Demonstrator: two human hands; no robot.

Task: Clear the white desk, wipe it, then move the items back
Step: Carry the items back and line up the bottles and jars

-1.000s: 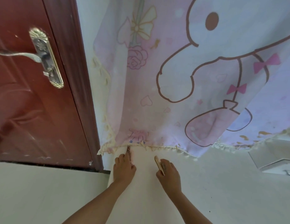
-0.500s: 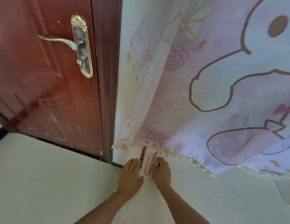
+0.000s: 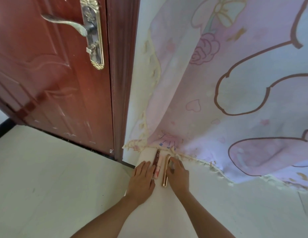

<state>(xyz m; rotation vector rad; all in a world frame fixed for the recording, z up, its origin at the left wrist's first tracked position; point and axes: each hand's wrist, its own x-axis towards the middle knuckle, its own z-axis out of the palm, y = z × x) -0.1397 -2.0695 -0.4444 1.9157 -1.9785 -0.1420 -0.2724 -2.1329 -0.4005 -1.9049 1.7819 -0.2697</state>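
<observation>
Both hands have closed in since a second ago, and the view has swung so the red door point(image 3: 55, 83) now fills the left. Largest is the pink cartoon curtain point(image 3: 218, 100), its fringed hem draped on the white bench point(image 3: 235, 212). The left grip point(image 3: 143, 181) lies flat, fingers straight, touching the pink tube point(image 3: 157, 169). The right grip point(image 3: 178, 176) rests against the gold tube point(image 3: 165, 172); its fingertips are blurred, so I cannot tell whether it pinches. A dark red tube point(image 3: 156, 158) lies beside the pink one, all three now down near the hem.
</observation>
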